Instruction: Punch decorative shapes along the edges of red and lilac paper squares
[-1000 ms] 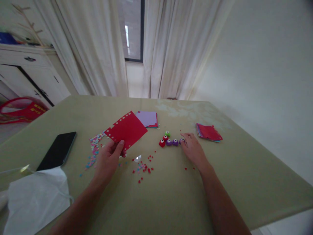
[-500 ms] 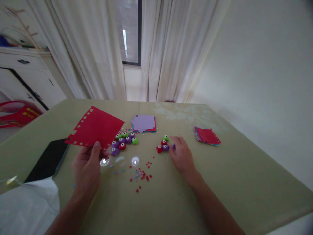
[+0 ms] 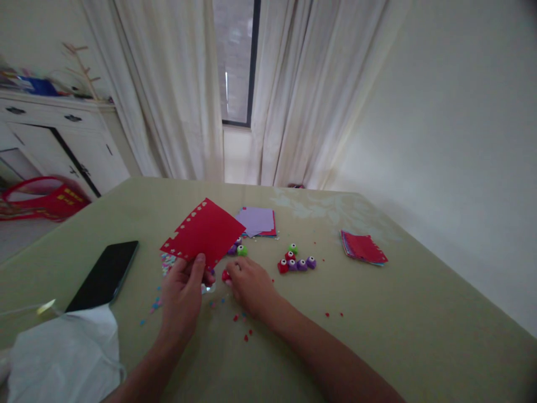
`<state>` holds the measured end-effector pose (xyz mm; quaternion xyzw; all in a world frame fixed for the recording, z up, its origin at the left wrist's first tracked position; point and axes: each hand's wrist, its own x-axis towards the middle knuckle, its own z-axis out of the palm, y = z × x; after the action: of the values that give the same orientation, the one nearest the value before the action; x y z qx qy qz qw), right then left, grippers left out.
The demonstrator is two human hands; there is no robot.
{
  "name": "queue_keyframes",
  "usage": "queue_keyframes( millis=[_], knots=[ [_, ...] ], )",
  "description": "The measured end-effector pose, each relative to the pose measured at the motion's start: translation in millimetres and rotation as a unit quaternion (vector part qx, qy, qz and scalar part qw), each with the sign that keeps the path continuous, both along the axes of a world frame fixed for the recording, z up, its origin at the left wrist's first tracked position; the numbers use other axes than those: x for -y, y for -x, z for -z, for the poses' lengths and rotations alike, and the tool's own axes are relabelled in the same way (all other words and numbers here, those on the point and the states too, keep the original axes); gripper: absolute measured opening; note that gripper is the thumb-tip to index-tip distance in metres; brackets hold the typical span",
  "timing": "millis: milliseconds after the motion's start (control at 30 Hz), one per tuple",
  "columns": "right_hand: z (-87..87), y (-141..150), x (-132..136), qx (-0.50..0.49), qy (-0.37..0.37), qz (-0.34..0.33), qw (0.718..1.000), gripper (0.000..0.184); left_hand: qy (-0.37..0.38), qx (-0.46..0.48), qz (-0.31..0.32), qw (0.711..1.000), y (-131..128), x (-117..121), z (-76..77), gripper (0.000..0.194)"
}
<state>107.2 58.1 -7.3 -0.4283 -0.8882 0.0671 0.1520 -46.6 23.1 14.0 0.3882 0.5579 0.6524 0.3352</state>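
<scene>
Table: pale green top (image 3: 419, 324), spreading beneath both hands.
Curtains: long off-white drapes (image 3: 168, 84) behind the far edge, parted at a narrow window (image 3: 236, 67).
Cabinet: white, with dark handles (image 3: 88, 129), at far left; a red bag (image 3: 54, 207) sits below its front.
Cloth: white cloth (image 3: 65, 352) with a thin cord, at the near left.
Phone: black, flat on the table (image 3: 104, 274), just beyond the cloth.
Left hand: pinching (image 3: 182, 294) a red paper sheet (image 3: 205, 235) by its near edge, thumb on top; the sheet is raised and tilted, with cutouts along two edges.
Right hand: low over the table (image 3: 251, 288), fingers bent at a red eye-topped punch (image 3: 226, 275); whether they grip it, I cannot tell.
Paper piles: lilac-topped pile (image 3: 259, 220) beyond the hands; red-topped pile (image 3: 363, 248) at the right.
Punches: six together (image 3: 302, 265), green, red and purple, right of the right hand; a green one (image 3: 242, 251) near the sheet's right corner.
Confetti: pastel bits (image 3: 168, 263) beside the left hand, red bits (image 3: 246, 338) nearer.
</scene>
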Motion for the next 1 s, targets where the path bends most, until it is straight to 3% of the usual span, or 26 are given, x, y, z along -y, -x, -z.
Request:
queue_keyframes(
  millis=[100,167,200,267,367,467,533,633,1000],
  knots=[
    [0.0,-29,25,-0.056,0.083,0.043,0.994,0.013,0.006,0.006,0.027,1.000,-6,4,0.5,0.025],
    [-2.1,-45,37,-0.197,0.167,0.074,0.963,0.022,0.015,0.006,0.046,0.999,-10,6,1.5,0.026],
    [-3.7,-50,41,-0.287,0.215,0.087,0.929,0.028,0.020,0.003,0.055,0.998,-12,8,2.2,0.027],
    [-7.9,-56,43,-0.453,0.307,0.099,0.831,0.040,0.025,-0.005,0.072,0.997,-15,11,4.1,0.027],
    [-13.0,-57,39,-0.580,0.410,0.090,0.698,0.043,0.030,-0.022,0.091,0.995,-19,13,6.5,0.028],
    [-10.6,-52,37,-0.626,0.468,0.113,0.614,0.045,0.031,-0.026,0.105,0.994,-23,15,7.1,0.027],
    [-5.0,-48,38,-0.645,0.485,0.135,0.575,0.050,0.029,-0.026,0.115,0.993,-26,16,7.0,0.026],
    [3.3,-42,40,-0.661,0.491,0.142,0.550,0.056,0.031,-0.031,0.130,0.990,-28,18,7.6,0.026],
    [8.4,-37,41,-0.686,0.481,0.141,0.526,0.058,0.037,-0.078,0.152,0.985,-30,22,13.2,0.025]
  ],
)
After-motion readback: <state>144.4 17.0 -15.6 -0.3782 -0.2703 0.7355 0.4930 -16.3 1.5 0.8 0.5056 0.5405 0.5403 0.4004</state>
